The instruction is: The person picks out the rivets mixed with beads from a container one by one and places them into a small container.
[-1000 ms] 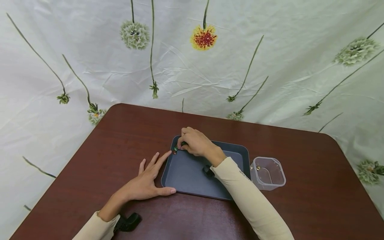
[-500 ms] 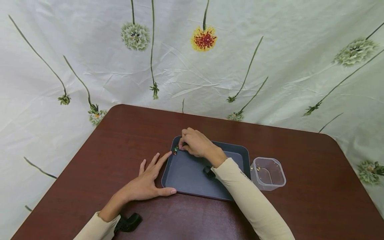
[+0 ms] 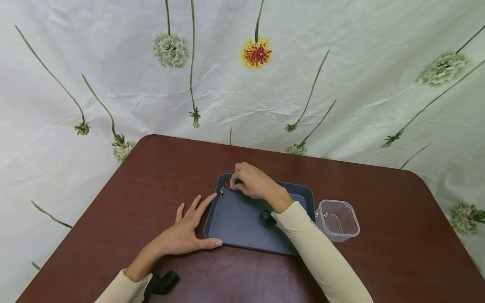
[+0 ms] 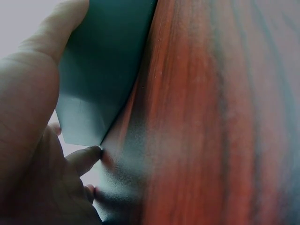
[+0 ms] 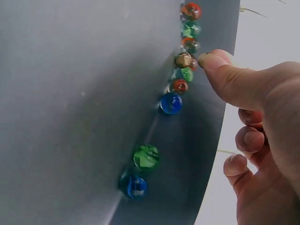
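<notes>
A grey tray (image 3: 242,223) lies on the table, with a row of glass marbles (image 5: 171,103) along its far wall: red, green and blue ones. Among them sits a gold bead (image 5: 183,60). My right hand (image 3: 251,183) is over the tray's far left part, thumb and forefinger pinched together beside the row. A sliver of a small gold-brown bead (image 5: 203,58) shows between those fingertips, mostly hidden. My left hand (image 3: 185,231) lies spread at the tray's left side, thumb by the front edge and forefinger touching the left rim.
To the tray's right stands a clear plastic container (image 3: 342,225) with a few gold beads (image 3: 325,214) inside. The dark red wooden table (image 3: 401,227) reaches back to a white flower-printed cloth (image 3: 341,84).
My right hand has drawn slightly to the right, uncovering more marbles in the tray's far left corner. The left hand keeps its place at the tray.
</notes>
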Action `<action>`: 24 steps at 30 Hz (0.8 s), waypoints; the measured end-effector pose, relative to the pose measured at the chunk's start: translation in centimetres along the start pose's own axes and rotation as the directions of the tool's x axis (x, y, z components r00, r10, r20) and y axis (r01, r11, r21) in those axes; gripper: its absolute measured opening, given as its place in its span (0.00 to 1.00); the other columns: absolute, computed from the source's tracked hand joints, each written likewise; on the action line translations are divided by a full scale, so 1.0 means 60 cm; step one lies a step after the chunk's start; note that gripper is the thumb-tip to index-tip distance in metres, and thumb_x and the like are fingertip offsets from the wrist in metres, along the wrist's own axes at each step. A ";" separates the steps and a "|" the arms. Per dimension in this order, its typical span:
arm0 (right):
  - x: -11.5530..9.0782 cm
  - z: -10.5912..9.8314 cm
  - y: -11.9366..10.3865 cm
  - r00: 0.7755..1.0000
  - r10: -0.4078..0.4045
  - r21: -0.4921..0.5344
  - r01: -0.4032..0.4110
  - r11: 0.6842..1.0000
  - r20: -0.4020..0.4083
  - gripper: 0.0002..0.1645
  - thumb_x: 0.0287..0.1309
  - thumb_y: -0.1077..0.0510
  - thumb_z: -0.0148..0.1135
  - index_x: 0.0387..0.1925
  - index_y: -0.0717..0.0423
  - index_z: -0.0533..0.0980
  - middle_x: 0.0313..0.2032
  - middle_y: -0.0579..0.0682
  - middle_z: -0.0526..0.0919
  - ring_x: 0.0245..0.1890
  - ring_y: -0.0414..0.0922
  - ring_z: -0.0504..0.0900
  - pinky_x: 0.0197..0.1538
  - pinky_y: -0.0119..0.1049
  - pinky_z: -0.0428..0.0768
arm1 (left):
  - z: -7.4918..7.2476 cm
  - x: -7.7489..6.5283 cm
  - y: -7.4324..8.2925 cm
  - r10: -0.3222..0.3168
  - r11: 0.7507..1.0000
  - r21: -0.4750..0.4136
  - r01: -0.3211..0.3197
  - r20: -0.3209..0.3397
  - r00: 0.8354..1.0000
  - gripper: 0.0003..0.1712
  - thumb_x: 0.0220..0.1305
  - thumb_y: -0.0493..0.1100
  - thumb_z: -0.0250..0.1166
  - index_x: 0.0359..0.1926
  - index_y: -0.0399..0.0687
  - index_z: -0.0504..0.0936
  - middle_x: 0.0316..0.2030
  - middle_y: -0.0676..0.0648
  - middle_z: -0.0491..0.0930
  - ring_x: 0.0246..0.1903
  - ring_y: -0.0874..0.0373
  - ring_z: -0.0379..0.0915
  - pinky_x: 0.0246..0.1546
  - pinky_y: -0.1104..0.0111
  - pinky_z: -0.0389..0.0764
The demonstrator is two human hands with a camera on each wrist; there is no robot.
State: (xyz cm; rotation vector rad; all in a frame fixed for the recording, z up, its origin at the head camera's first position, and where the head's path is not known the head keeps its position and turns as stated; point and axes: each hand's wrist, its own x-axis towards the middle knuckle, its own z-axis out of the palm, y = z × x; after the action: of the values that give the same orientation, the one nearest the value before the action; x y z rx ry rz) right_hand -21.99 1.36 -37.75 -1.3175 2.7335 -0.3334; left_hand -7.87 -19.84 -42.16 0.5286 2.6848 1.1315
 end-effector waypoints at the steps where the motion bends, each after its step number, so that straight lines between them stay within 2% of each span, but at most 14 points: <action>1: -0.002 -0.001 0.001 1.000 0.004 0.010 -0.004 1.000 -0.003 0.08 0.60 0.53 0.61 0.38 0.46 0.83 0.33 0.42 0.73 0.35 0.39 0.68 0.42 0.31 0.71 | 0.001 0.000 0.000 -0.001 1.000 -0.001 0.001 0.001 1.000 0.61 0.48 0.66 0.69 0.74 0.66 0.39 0.73 0.48 0.45 0.73 0.40 0.29 0.61 0.36 0.24; 12: -0.028 -0.021 0.010 0.997 0.033 0.064 -0.029 0.998 -0.072 0.06 0.58 0.54 0.63 0.36 0.47 0.83 0.30 0.42 0.71 0.34 0.38 0.67 0.41 0.31 0.70 | 0.000 0.001 -0.002 -0.004 1.000 0.004 0.004 -0.005 1.000 0.62 0.47 0.66 0.69 0.74 0.67 0.39 0.73 0.48 0.45 0.73 0.41 0.29 0.61 0.36 0.24; 24: -0.056 -0.045 0.018 0.994 0.064 0.090 -0.056 0.994 -0.085 0.06 0.58 0.56 0.63 0.36 0.49 0.83 0.29 0.43 0.69 0.33 0.40 0.64 0.39 0.32 0.67 | 0.001 0.000 -0.003 -0.006 1.000 0.011 0.006 -0.004 1.000 0.62 0.47 0.67 0.69 0.74 0.67 0.39 0.73 0.49 0.45 0.73 0.41 0.29 0.61 0.37 0.23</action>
State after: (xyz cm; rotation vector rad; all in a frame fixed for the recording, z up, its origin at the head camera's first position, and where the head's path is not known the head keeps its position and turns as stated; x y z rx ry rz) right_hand -21.15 5.07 -35.43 -1.2243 2.7880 -0.5111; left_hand -7.88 -19.92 -42.30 0.5201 2.6956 1.1172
